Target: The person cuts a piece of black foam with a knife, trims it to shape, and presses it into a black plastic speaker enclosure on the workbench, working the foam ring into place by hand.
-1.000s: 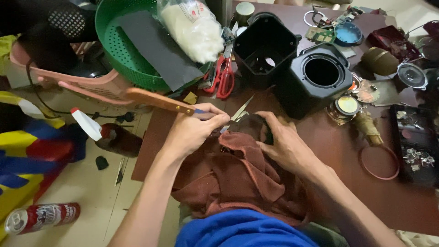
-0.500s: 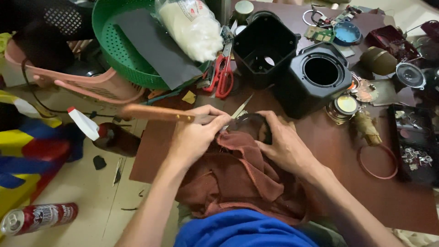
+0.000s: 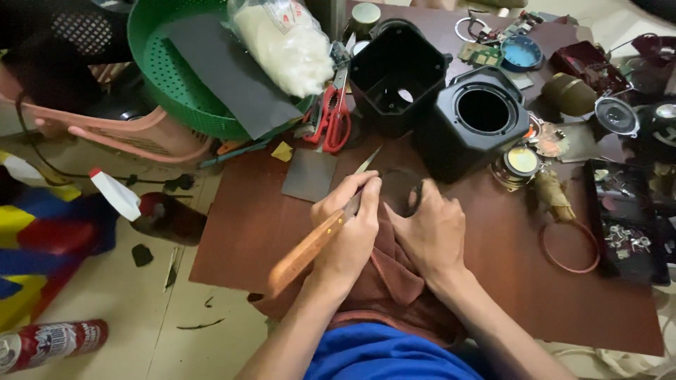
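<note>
On the cluttered brown surface [image 3: 451,281] above a pale floor, I see my left hand [image 3: 350,232] clamped on a wooden-handled knife [image 3: 310,250], right hand [image 3: 429,236] gripping a dark ring [image 3: 403,188].

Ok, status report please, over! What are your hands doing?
Left hand grips wooden-handled knife. Right hand steadies dark ring on brown cloth. Black housing close ahead.

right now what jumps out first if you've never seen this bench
The two hands at the middle of the brown table: the left hand grips a wooden-handled knife with its blade pointing up, and the right hand steadies a dark ring-shaped part over a brown cloth. Behind them stand two black box housings, red scissors and a green basket.
</note>
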